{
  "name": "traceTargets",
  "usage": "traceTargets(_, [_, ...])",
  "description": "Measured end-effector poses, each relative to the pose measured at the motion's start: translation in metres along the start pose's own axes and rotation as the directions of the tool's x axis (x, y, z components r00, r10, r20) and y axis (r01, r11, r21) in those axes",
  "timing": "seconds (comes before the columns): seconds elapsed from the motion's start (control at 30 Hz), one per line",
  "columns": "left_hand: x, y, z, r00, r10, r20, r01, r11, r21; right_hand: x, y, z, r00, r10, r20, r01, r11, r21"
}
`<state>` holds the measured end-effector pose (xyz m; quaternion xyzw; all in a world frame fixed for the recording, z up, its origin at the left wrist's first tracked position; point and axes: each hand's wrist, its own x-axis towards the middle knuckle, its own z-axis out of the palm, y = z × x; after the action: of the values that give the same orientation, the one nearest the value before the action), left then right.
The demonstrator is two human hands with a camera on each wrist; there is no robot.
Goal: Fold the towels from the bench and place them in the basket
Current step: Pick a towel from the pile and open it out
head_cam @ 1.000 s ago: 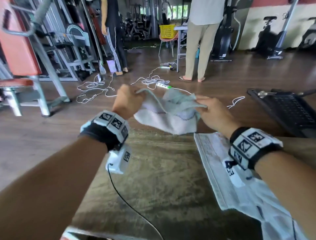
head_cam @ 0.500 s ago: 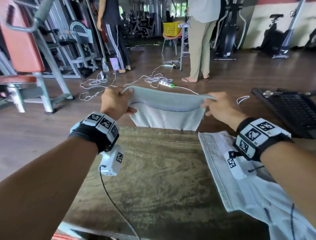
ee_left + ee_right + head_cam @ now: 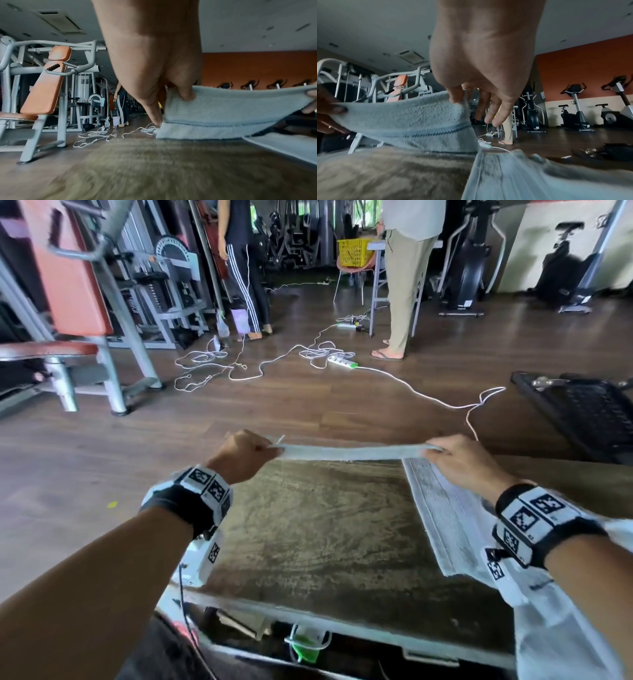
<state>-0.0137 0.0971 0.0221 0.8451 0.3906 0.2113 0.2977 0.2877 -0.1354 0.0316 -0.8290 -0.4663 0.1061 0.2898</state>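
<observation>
A pale blue towel [image 3: 352,451] with a dark stitched stripe hangs stretched between my two hands at the far edge of the brown-covered bench [image 3: 325,529]. My left hand [image 3: 245,453] pinches its left top corner, and my right hand [image 3: 459,457] pinches the right one. In the left wrist view the towel [image 3: 231,112] hangs down with its lower hem just above the bench; the right wrist view shows the towel [image 3: 412,119] the same way. A second, white towel [image 3: 455,529] lies flat on the bench's right side under my right forearm. A yellow basket [image 3: 354,251] sits on a chair far across the room.
White cables and a power strip [image 3: 342,361] lie on the wooden floor ahead. Gym machines [image 3: 85,313] stand at the left, exercise bikes [image 3: 565,268] at the right. Two people [image 3: 407,275] stand further off. A black treadmill deck [image 3: 582,412] is at the right.
The crumpled towel has been pulled out flat between my hands, then lowered toward the bench's far edge. My hands moved apart and down.
</observation>
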Motion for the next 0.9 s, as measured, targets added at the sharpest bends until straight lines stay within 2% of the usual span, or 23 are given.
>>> traceTargets(0.07, [-0.024,-0.005,0.004,0.998,-0.035,0.052,0.036,0.999,-0.015,-0.024,0.006,0.005,1.000,0.004,0.023,-0.004,1.000,0.004])
traceTargets(0.17, [-0.059,0.001,0.001,0.996,-0.040,0.083,0.040,0.999,-0.004,-0.067,0.006,0.005,0.998,-0.001,0.061,-0.007,0.991,0.136])
traceTargets(0.3, [-0.102,0.010,-0.005,0.999,0.026,0.030,-0.026,1.000,0.005,-0.120,0.007,0.003,0.999,-0.027,0.017,0.022,0.970,0.240])
traceTargets(0.53, [-0.160,0.012,-0.016,0.997,0.069,0.018,-0.070,0.997,0.027,-0.175,0.017,0.002,0.999,-0.027,0.040,0.009,0.916,0.402])
traceTargets(0.63, [-0.184,0.012,-0.026,0.995,0.024,0.100,-0.025,1.000,0.016,-0.193,0.010,-0.006,0.995,-0.001,0.096,-0.043,0.890,0.454])
traceTargets(0.73, [-0.212,0.022,-0.033,0.970,-0.048,0.237,0.077,0.991,-0.112,-0.216,-0.002,-0.020,0.968,0.002,0.253,-0.138,0.843,0.520])
traceTargets(0.9, [-0.244,0.040,-0.048,0.910,-0.122,0.395,0.211,0.959,-0.189,-0.237,-0.015,-0.046,0.901,0.013,0.433,-0.211,0.887,0.412])
